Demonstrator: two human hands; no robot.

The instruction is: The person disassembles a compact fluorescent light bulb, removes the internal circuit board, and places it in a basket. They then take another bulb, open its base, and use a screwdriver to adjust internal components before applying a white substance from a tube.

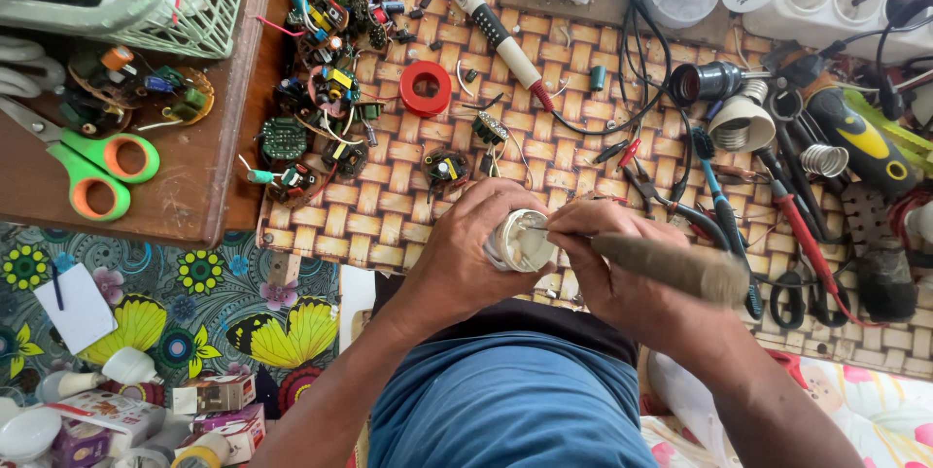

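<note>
Small cardboard boxes (216, 394) at near left on the floral cloth, pink-purple box (233, 426) beside, white card (76, 308) farther left.

I see my left hand (476, 254) cupped around a small white bulb housing (520, 242), open end up. My right hand (612, 264) grips a tool with a brown handle (671, 269), its thin tip inside the housing, touching, I think. Both hover over the woven mat (389, 206). Far left on the mat lie small circuit boards (321, 69) and a red ring (426, 89); green-and-orange scissors (92, 162) sit further left.
</note>
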